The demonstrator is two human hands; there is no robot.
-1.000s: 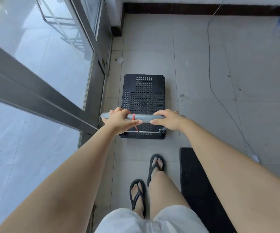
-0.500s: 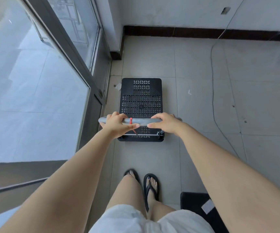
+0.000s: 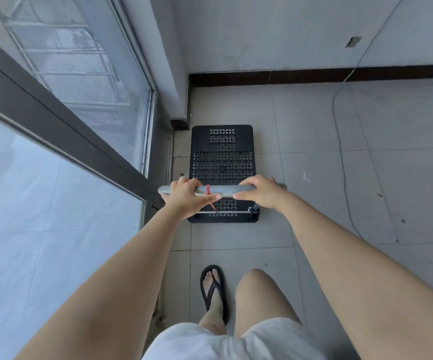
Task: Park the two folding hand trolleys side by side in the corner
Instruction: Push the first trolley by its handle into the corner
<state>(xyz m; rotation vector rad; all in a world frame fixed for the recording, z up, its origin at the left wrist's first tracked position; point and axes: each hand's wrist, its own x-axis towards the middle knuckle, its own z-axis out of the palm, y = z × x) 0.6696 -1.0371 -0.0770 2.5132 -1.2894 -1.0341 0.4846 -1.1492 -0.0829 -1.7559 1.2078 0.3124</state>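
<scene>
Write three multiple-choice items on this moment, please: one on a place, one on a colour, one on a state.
1. Where is the trolley platform?
A. on the floor beside the glass door, near the corner
B. against the right wall
C. lifted off the floor

2. What colour is the band on the handle bar?
A. blue
B. red
C. green

3. How is the bar held?
A. left hand only
B. no hand on it
C. both hands closed on it

Answers: 1 A, the black platform lies flat on the tiles next to the door frame. 2 B, the band is red. 3 C, the left hand and right hand each keep a closed grip.
</scene>
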